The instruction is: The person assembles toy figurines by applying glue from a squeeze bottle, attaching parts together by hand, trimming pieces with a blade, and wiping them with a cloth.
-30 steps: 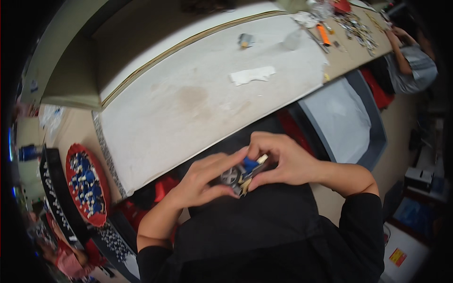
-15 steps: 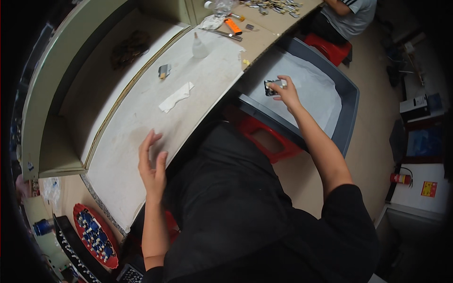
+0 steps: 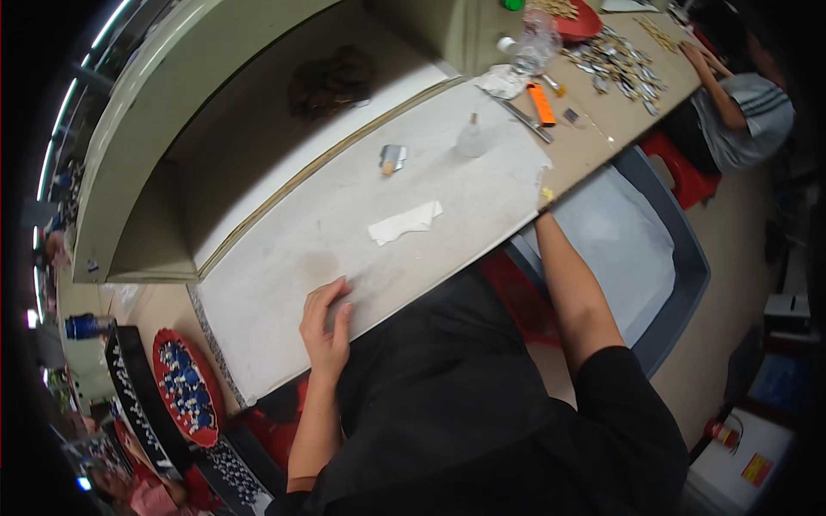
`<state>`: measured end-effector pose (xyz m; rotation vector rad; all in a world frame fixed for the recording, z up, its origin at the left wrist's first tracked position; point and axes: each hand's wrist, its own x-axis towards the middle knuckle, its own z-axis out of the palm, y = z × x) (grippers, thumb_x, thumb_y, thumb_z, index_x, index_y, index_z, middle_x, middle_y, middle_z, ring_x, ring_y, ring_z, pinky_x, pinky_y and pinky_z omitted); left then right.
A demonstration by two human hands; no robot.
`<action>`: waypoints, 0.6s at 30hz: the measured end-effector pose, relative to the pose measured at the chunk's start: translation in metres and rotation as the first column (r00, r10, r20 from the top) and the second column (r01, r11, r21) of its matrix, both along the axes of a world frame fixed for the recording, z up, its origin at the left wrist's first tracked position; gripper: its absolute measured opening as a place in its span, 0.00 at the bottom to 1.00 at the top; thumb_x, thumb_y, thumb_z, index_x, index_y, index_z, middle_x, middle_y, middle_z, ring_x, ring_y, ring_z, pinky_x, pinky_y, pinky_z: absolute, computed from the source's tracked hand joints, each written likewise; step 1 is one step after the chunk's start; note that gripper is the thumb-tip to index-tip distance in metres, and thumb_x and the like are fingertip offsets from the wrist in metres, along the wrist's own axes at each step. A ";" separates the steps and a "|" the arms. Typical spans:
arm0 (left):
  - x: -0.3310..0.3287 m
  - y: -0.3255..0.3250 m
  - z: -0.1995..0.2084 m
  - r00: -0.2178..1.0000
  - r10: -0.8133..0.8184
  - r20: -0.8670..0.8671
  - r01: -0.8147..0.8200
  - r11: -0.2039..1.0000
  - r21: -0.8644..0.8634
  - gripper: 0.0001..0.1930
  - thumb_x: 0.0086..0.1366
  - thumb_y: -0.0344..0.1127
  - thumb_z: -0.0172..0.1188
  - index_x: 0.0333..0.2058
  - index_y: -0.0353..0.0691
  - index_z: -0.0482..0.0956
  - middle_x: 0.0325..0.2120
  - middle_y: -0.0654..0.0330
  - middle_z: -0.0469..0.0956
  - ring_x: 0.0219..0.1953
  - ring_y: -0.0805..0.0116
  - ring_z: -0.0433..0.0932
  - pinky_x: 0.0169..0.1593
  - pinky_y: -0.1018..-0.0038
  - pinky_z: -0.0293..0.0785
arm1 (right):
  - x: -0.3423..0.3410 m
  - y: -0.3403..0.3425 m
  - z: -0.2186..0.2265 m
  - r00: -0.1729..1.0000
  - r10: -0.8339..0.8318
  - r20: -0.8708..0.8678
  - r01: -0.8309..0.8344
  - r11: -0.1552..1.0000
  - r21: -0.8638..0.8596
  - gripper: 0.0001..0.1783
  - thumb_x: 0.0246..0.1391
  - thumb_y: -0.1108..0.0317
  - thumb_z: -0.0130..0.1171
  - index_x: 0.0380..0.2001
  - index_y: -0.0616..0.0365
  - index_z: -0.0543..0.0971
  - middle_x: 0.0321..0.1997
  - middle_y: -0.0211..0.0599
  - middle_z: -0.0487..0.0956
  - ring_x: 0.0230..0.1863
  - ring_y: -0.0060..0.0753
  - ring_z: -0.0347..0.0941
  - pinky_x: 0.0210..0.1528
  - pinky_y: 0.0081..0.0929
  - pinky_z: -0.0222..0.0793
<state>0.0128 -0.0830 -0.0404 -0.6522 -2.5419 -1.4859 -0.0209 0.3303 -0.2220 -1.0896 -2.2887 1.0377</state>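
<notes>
My left hand (image 3: pixel 327 331) hovers at the front edge of the white work surface (image 3: pixel 258 331), fingers curved and apart, with nothing in it. My right forearm (image 3: pixel 575 275) reaches over the grey bin (image 3: pixel 686 284), and the hand itself is hidden beneath the table edge. Whether it holds anything does not show. White sheeting (image 3: pixel 624 232) lines the bin. On the work surface lie a folded white tissue (image 3: pixel 404 223) and a small grey and tan part (image 3: pixel 391 160). A translucent squeeze bottle (image 3: pixel 471 140) stands beyond them.
An orange tool (image 3: pixel 540 105) and metal tweezers (image 3: pixel 527 121) lie near a pile of small metal parts (image 3: pixel 615 64). Another person (image 3: pixel 748 112) sits at the far right. A red tray (image 3: pixel 185 387) of blue and white parts stands at left. A shelf (image 3: pixel 258 146) borders the surface.
My right hand, which held a small dark rectangular part above the bin, has gone out of sight under the table edge. The view has turned, shifting the table rightward. My left hand stays open.
</notes>
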 end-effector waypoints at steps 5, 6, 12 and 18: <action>-0.013 0.008 0.021 0.982 0.057 0.180 -0.085 0.984 0.157 0.13 0.54 0.24 0.54 0.40 0.33 0.74 0.35 0.52 0.75 0.39 0.60 0.74 0.46 0.72 0.66 | 0.010 -0.012 0.011 0.982 -0.041 -0.187 -0.010 0.965 -0.261 0.14 0.52 0.63 0.49 0.38 0.61 0.74 0.34 0.39 0.77 0.36 0.37 0.74 0.39 0.29 0.69; -0.029 0.014 0.038 0.997 -0.051 0.065 0.049 0.998 0.032 0.13 0.54 0.24 0.54 0.41 0.34 0.74 0.36 0.53 0.75 0.40 0.60 0.73 0.46 0.72 0.66 | 0.014 -0.011 0.014 0.973 -0.077 -0.219 0.006 0.951 -0.308 0.14 0.52 0.63 0.50 0.38 0.61 0.74 0.34 0.38 0.77 0.36 0.36 0.74 0.39 0.28 0.69; -0.144 0.070 0.048 0.891 -0.372 -0.260 0.275 0.899 -0.340 0.15 0.54 0.24 0.53 0.43 0.38 0.73 0.42 0.56 0.74 0.46 0.57 0.70 0.49 0.68 0.66 | 0.073 -0.021 0.051 0.851 -0.221 -0.476 -0.015 0.896 -0.443 0.12 0.53 0.68 0.51 0.38 0.63 0.73 0.28 0.31 0.74 0.30 0.20 0.69 0.35 0.18 0.66; -0.161 0.095 0.018 0.893 -0.446 -0.062 0.401 0.850 -0.342 0.16 0.52 0.25 0.56 0.43 0.38 0.73 0.45 0.55 0.70 0.45 0.57 0.71 0.46 0.71 0.69 | 0.087 -0.086 0.169 0.761 0.026 -0.648 -0.112 0.989 -0.092 0.08 0.51 0.74 0.52 0.36 0.64 0.73 0.26 0.31 0.73 0.28 0.19 0.68 0.32 0.17 0.65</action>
